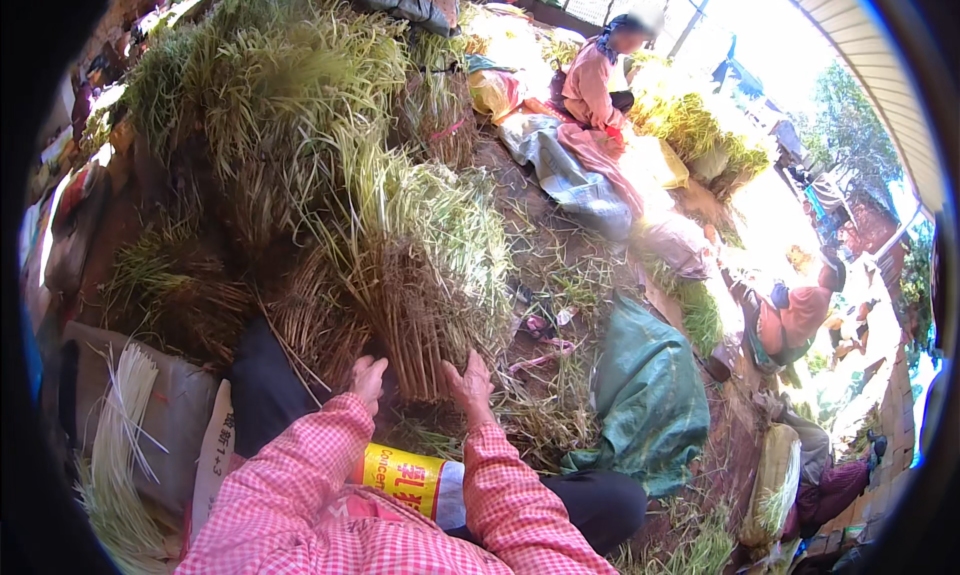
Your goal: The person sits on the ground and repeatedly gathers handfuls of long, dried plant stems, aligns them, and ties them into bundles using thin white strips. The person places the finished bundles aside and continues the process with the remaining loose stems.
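A thick bundle of long-stemmed grassy plants (409, 312) leans in front of me, its brown stalk ends towards my lap and its pale green leaves away. My left hand (367, 384) is beside the left of the stalk ends, its fingers partly curled and partly hidden. At the right side of the stalks is my right hand (471, 384), thumb raised and fingers apart; the palm side is hidden. More brown stalks (322, 305) lie just left of this bundle. Across my lap is a yellow and white printed sack (405, 477).
A large heap of leafy bundles (270, 72) rises ahead. Pale strips (124, 402) lie at left. A green woven sack (652, 395) stands at right, near loose stems (547, 425). One person (600, 80) sits at upper right, another (795, 312) further right.
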The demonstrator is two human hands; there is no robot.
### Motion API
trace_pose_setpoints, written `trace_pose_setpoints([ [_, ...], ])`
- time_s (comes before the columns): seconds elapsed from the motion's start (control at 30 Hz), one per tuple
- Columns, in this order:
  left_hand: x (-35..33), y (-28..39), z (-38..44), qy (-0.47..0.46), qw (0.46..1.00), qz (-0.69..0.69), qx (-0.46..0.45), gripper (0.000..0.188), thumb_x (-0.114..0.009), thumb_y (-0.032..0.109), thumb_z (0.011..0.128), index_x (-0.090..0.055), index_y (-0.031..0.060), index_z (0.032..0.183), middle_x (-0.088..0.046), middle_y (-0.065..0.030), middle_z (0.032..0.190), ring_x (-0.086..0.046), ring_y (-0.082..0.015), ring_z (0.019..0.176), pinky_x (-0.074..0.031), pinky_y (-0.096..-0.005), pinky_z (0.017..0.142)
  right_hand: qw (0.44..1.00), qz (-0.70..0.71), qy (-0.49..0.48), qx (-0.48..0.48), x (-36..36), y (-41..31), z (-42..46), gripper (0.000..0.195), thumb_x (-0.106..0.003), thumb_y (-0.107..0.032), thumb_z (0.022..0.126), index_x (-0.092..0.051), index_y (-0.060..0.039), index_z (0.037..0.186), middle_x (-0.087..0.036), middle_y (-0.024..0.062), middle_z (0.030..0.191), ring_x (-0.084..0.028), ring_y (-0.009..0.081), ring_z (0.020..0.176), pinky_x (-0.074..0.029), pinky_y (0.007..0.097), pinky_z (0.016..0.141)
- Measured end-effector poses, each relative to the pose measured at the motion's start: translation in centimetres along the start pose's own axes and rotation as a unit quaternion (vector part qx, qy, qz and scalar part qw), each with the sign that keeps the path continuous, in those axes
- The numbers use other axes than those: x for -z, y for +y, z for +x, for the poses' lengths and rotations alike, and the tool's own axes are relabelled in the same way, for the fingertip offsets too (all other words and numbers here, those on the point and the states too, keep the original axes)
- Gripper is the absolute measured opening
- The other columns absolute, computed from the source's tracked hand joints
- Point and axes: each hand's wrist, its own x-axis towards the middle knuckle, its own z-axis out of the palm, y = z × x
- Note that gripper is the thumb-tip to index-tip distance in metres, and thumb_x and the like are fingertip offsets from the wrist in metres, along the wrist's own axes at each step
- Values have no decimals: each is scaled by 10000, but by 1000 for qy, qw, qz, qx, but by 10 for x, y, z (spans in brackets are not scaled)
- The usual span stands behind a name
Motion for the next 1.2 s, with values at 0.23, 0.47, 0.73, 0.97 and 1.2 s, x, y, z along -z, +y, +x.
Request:
trace_pose_setpoints([
  [0.23,20,17,-92,-100,993,26,-61,594,-621,378,906,-419,101,1391,-537,-51,1266,-520,-173,1093,-427,-367,866,981,-19,189,26,32,-65,-48,685,-665,-377,814,-444,-16,1354,-547,211,1285,-484,383,1218,-375,487,1013],
  [0.47,46,-38,-50,-253,930,-233,-127,418,-612,428,918,-541,105,1173,-623,-69,1029,-618,-206,909,-504,-373,797,917,235,54,318,7,-173,-134,469,-531,-367,945,-553,-31,1273,-633,220,1118,-603,370,1021,-465,434,872],
  [0.73,49,31,-237,-408,902,-66,-121,884,-476,645,911,-167,97,1532,-191,-97,1583,-211,-263,1448,-131,-366,1170,932,361,8,9,8,-91,-118,392,-540,-398,922,-681,-50,1032,-700,135,971,-667,302,883,-514,392,790],
  [0.97,67,34,-218,-345,606,548,-462,727,-651,592,768,-603,63,1264,-577,-232,1270,-385,-419,1327,-290,-531,1087,954,65,-258,138,-45,-76,-174,311,-616,-294,897,-677,-44,1072,-708,144,960,-678,257,895,-521,361,789],
  [1.2,108,12,-136,-159,871,351,-305,614,-697,447,799,-618,-35,1172,-658,-213,1125,-622,-321,1081,-492,-398,924,957,222,-137,124,-19,-74,-163,195,-649,-148,896,-665,2,1018,-713,75,878,-636,120,798,-505,275,698],
])
